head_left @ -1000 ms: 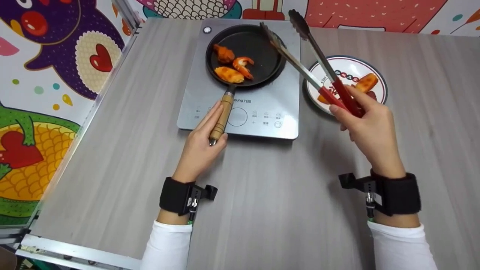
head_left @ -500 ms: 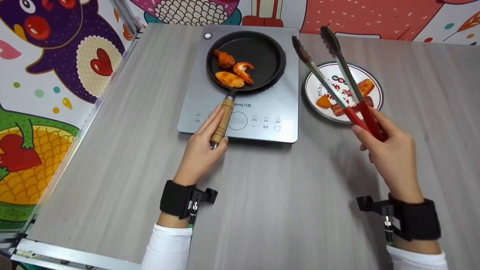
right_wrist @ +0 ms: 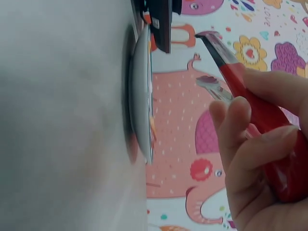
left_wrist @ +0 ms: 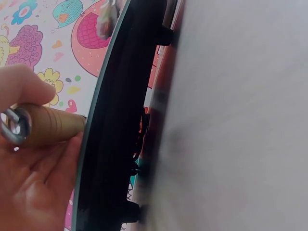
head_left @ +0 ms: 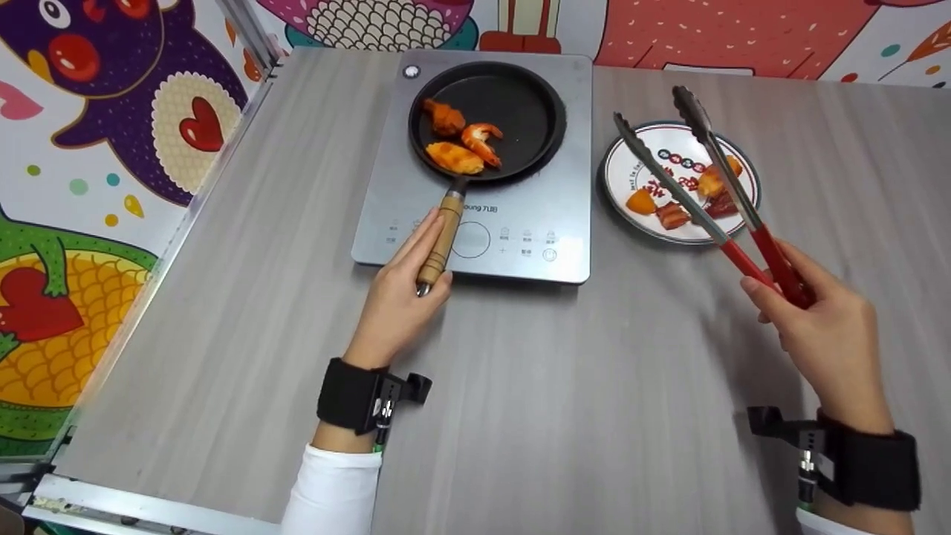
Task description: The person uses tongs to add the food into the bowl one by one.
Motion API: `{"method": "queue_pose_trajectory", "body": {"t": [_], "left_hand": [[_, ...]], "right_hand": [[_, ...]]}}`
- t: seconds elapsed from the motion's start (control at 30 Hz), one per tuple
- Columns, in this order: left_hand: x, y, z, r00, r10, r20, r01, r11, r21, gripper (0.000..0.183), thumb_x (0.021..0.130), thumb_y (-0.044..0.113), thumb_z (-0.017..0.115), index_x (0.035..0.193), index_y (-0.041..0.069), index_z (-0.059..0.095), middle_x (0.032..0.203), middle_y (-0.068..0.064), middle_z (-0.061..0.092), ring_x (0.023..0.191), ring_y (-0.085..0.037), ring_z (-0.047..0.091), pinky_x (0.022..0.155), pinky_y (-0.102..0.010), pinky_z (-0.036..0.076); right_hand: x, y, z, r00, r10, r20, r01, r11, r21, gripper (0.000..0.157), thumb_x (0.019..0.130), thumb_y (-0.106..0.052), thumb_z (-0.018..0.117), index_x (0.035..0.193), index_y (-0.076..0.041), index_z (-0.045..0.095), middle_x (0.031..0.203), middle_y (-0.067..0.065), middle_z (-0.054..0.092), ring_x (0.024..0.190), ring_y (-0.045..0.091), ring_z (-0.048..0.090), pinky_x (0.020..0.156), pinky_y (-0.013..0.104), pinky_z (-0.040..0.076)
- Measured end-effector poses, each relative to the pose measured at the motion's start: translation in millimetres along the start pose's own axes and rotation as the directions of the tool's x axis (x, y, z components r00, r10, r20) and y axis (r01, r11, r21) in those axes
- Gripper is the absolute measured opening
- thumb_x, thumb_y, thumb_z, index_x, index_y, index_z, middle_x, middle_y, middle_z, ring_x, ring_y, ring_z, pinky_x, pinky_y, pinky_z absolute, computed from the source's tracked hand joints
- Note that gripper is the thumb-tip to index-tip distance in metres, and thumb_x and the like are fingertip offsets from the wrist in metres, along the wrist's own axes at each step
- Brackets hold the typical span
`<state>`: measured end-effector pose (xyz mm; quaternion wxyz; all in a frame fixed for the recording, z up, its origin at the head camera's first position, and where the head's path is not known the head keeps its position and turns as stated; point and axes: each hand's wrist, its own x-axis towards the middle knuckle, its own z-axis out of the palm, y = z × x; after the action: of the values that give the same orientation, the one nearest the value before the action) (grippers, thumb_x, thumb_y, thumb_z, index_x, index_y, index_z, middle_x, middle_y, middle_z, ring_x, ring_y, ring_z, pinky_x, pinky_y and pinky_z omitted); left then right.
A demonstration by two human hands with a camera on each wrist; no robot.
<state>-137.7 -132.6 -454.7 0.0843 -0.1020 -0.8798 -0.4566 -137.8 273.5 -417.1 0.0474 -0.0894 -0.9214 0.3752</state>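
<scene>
My left hand [head_left: 401, 297] grips the wooden handle [head_left: 440, 241] of a black frying pan [head_left: 520, 122], which sits on a silver induction cooktop [head_left: 379, 200]. Grouped at the pan's left side are a drumstick-shaped piece [head_left: 444, 117], a shrimp [head_left: 479, 141] and a browned yellow piece [head_left: 455, 157]. Red-handled metal tongs [head_left: 672, 186] are held in my right hand [head_left: 832, 327], their arms spread apart over a white plate [head_left: 631, 160], with nothing between the tips. Several food pieces lie on that plate, among them bacon-like strips [head_left: 673, 215] and an orange piece [head_left: 640, 200], partly behind the tongs.
Cartoon-printed panels [head_left: 706, 33] bound the grey wood-look table [head_left: 520, 409] at the back and left. A metal rail [head_left: 148, 498] runs along the front left edge. Both wrists wear black camera bands [head_left: 353, 394].
My right hand has drawn the tongs toward the right and nearer to me, from beside the pan to over the plate. The left hand stays on the pan handle.
</scene>
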Motion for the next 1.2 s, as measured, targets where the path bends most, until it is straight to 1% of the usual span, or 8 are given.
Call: {"method": "queue_pose_trajectory", "body": {"t": [0.1,0.23,0.4,0.63,0.7,0.93,1.03,1.2], "left_hand": [[-0.2,0.9,0.8,1.0,-0.002,0.0,0.002,1.0,-0.001,0.066,0.082,0.009,0.057,0.14,0.021,0.029,0.146,0.008,0.023,0.128,-0.008,0.025,0.102,-0.026,0.027],[-0.2,1.0,1.5,1.0,-0.001,0.0,0.001,1.0,0.0,0.066,0.082,0.01,0.057,0.141,0.022,0.029,0.146,0.008,0.023,0.128,-0.006,0.025,0.103,-0.026,0.026],[-1.1,0.1,1.1,1.0,-0.008,0.002,0.008,1.0,-0.001,0.065,0.082,0.01,0.057,0.14,0.022,0.03,0.146,0.008,0.023,0.128,-0.009,0.026,0.103,-0.027,0.026],[-0.2,1.0,-1.0,1.0,-0.017,0.006,0.017,1.0,0.013,0.065,0.083,0.011,0.058,0.14,0.023,0.029,0.146,0.009,0.022,0.128,-0.009,0.026,0.102,-0.027,0.027],[0.2,1.3,-1.2,1.0,-0.014,0.006,0.014,1.0,0.017,0.065,0.083,0.011,0.058,0.14,0.023,0.029,0.146,0.009,0.022,0.128,-0.009,0.026,0.102,-0.027,0.027],[0.3,-0.4,-0.8,1.0,0.003,0.003,-0.003,1.0,0.022,0.065,0.082,0.01,0.058,0.14,0.022,0.029,0.146,0.007,0.023,0.128,-0.009,0.026,0.102,-0.027,0.027],[0.1,-0.6,-0.8,1.0,0.005,0.002,-0.005,1.0,0.018,0.065,0.083,0.011,0.057,0.14,0.022,0.029,0.146,0.008,0.023,0.128,-0.009,0.026,0.102,-0.027,0.028],[0.1,-0.5,-0.3,1.0,0.01,0.001,-0.01,1.0,0.008,0.064,0.083,0.011,0.057,0.14,0.021,0.03,0.146,0.008,0.023,0.128,-0.006,0.026,0.1,-0.027,0.03]], "right_hand": [[-0.8,7.0,-2.1,1.0,0.012,-0.014,-0.013,0.999,-0.05,0.058,0.077,-0.04,0.065,0.131,-0.028,0.047,0.085,0.008,0.06,0.055,0.012,0.054,0.043,0.018,0.041],[-1.1,15.1,-5.7,0.999,0.024,-0.025,-0.027,0.995,-0.099,0.06,0.077,-0.041,0.065,0.132,-0.026,0.046,0.096,0.01,0.059,0.061,0.01,0.05,0.046,0.013,0.041],[-2.0,22.1,-9.2,0.998,0.043,-0.034,-0.047,0.99,-0.132,0.061,0.077,-0.041,0.065,0.132,-0.024,0.046,0.098,0.012,0.06,0.07,0.01,0.047,0.048,0.011,0.04],[-0.6,27.4,-15.4,0.998,0.037,-0.044,-0.043,0.988,-0.15,0.062,0.077,-0.039,0.065,0.133,-0.02,0.045,0.101,0.016,0.06,0.069,0.004,0.047,0.049,0.006,0.04],[0.0,29.0,-17.0,0.998,0.044,-0.043,-0.05,0.986,-0.156,0.063,0.078,-0.039,0.064,0.133,-0.019,0.044,0.101,0.017,0.06,0.07,0.004,0.047,0.05,0.006,0.04],[0.0,31.6,-19.2,0.996,0.083,-0.029,-0.087,0.977,-0.195,0.064,0.079,-0.043,0.061,0.135,-0.018,0.042,0.108,0.019,0.058,0.079,0.021,0.048,0.049,0.008,0.039],[0.0,32.8,-17.9,0.997,0.069,-0.03,-0.073,0.979,-0.191,0.064,0.079,-0.043,0.062,0.134,-0.015,0.044,0.11,0.021,0.057,0.082,0.023,0.048,0.049,0.007,0.038],[0.1,35.1,-15.3,0.998,0.042,-0.04,-0.05,0.976,-0.213,0.063,0.08,-0.04,0.062,0.133,-0.011,0.044,0.108,0.025,0.057,0.083,0.026,0.05,0.049,0.005,0.034]]}}
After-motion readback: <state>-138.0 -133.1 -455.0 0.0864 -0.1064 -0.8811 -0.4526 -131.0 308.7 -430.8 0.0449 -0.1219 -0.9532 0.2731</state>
